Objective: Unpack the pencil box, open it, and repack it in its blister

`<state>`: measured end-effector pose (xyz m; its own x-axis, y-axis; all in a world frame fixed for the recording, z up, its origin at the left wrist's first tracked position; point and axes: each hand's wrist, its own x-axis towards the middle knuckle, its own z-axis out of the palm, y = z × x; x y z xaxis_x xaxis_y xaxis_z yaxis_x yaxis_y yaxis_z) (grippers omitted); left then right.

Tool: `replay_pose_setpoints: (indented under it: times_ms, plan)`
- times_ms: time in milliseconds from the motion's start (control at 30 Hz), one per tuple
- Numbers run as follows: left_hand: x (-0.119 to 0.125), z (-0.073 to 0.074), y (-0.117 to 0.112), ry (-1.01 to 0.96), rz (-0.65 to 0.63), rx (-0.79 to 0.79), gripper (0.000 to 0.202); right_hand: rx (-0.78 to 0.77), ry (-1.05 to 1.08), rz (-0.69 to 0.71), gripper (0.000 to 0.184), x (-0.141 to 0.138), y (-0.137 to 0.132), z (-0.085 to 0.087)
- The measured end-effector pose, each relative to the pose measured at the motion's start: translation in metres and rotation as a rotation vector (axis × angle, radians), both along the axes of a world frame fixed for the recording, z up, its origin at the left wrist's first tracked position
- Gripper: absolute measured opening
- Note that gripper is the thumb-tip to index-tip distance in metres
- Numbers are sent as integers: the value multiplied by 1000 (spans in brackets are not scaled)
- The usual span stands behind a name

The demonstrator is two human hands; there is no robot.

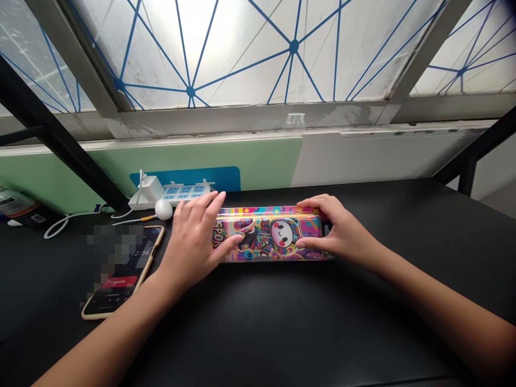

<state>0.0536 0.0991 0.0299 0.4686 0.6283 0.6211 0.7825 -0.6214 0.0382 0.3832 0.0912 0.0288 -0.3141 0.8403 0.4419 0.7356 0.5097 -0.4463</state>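
Observation:
A long, brightly printed pencil box (266, 236) with a cartoon face and a glossy surface lies on the black table in front of me. My left hand (197, 236) is over its left end, thumb lying across the printed top and fingers reaching toward the far side. At the right end, my right hand (332, 223) grips the box between the thumb on the near part and fingers along the far edge. Both hands partly cover the ends of the box.
Left of my forearm lies a phone (124, 279) with its screen lit. Behind it are a white power strip (185, 192) with a plugged-in adapter and a round white object (163, 209) on a cable. A dark bottle (24, 207) stands far left. Black frame bars (72, 145) slant at both sides.

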Motion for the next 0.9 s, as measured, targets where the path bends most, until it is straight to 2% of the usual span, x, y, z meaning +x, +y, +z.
replay_pose_setpoints:
  times_ms: [133,233,300,433,500,667,833,900]
  plan:
    - [-8,8,4,56,14,-14,49,151,-56,-7,68,-1,-5,2]
    - [-11,15,1,95,-19,55,45,292,-137,-29,69,-4,-10,4]
    - [-10,20,-4,142,-53,107,43,379,-192,-38,59,-7,-15,5]
    - [-1,19,-14,279,-140,85,19,469,-326,16,27,-15,-22,3]
    - [5,14,-18,298,-152,46,14,479,-381,73,23,-20,-25,1]
    - [15,2,-23,373,-162,-51,36,396,-463,110,28,-36,-34,-7]
    - [19,0,-26,379,-199,-142,32,283,-500,169,41,-53,-44,-18]
    - [19,-1,-25,326,-240,-182,41,261,-512,186,44,-55,-45,-21]
